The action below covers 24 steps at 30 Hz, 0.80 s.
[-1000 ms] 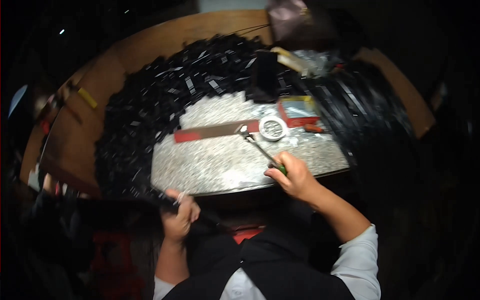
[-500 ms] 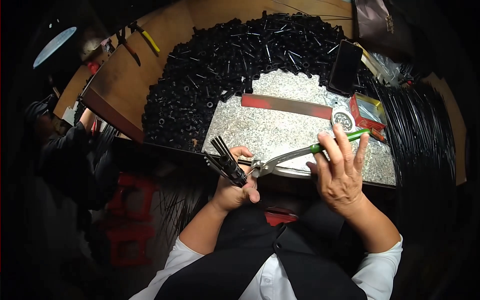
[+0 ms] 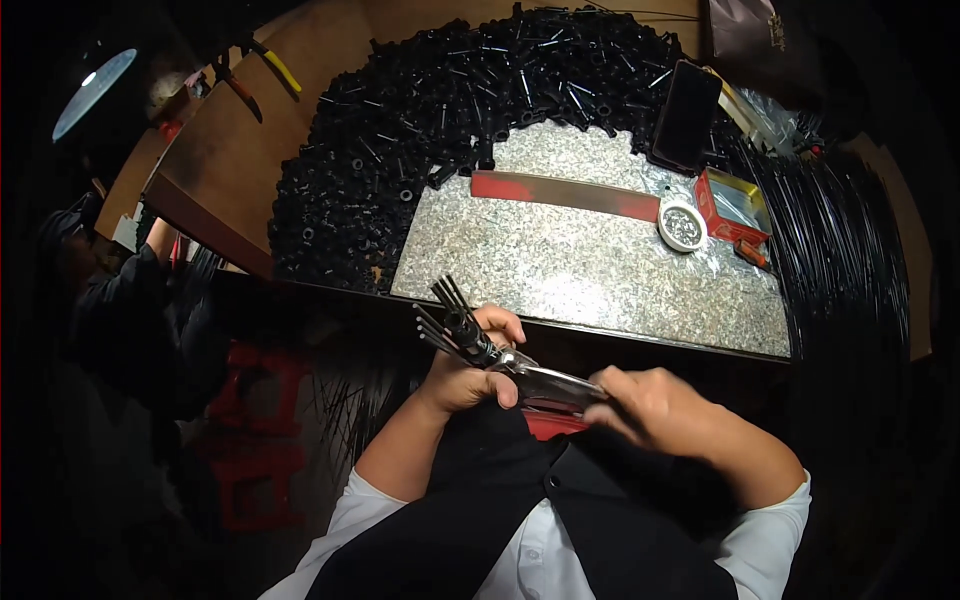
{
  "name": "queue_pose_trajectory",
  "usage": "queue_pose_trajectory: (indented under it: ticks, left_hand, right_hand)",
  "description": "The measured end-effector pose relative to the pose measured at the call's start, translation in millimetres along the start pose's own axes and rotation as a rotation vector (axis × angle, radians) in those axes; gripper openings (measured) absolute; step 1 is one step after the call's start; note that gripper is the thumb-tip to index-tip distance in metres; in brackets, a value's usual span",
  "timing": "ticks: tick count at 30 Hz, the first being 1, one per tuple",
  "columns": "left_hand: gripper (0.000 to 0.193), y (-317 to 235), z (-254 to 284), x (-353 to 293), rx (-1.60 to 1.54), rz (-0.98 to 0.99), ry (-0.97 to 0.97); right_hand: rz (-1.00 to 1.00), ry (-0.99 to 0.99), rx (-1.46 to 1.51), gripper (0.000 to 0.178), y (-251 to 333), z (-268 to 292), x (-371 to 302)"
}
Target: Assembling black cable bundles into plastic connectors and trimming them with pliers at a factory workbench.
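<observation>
My left hand is closed around a black hub with several thin black rods fanning up from it. My right hand, a little blurred, is wrapped round the handles of a pair of metal pliers. The handles now lie close together, and their green grips are hidden in my fist. At the other end the jaws meet the lower end of the black hub, between my left thumb and fingers. Both hands are in front of the table's near edge, over my lap.
A large heap of black tubular parts covers the back of the speckled tabletop. On it lie a flat red-brown bar, a small white dish, a red box and a phone. Long black rods stand right; a co-worker sits left.
My right hand has closed from spread fingers to a fist and come down and left, squeezing the plier handles together. My left hand still holds the hub; the view has shifted slightly.
</observation>
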State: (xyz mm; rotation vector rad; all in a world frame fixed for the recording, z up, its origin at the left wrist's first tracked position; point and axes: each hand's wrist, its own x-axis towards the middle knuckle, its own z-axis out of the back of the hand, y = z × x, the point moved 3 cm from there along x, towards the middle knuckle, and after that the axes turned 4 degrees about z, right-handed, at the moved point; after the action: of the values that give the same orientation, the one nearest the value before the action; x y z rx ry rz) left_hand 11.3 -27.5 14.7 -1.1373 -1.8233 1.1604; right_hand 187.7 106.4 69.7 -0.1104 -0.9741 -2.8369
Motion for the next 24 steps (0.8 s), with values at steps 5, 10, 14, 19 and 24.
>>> queue_pose_trajectory:
  ticks: [5, 10, 14, 19, 24]
  left_hand:
    - [0.044, -1.7, 0.1, 0.7, 0.204, 0.007, 0.067]
    - [0.038, 1.3, 9.1, 0.6, 0.231, -0.021, -0.041]
    - [0.039, -4.9, 5.0, 1.3, 0.110, 0.086, 0.058]
    - [0.040, -9.4, 3.9, 2.0, 0.244, 0.017, 0.099]
    - [0.051, -4.3, 7.4, 6.6, 0.232, -0.030, -0.021]
  right_hand:
    - [-0.549, 0.521, 1.347, 0.027, -0.7, -22.5, -12.2]
    - [-0.071, -0.209, -0.027, 0.036, 10.8, -0.7, -0.8]
    - [-0.339, 0.055, 0.665, 0.017, -1.1, -8.8, -10.6]
    - [-0.670, 0.447, 1.296, 0.023, 3.0, -24.6, -14.6]
    - [0.034, -0.260, -0.294, 0.042, 7.1, -4.5, -3.7]
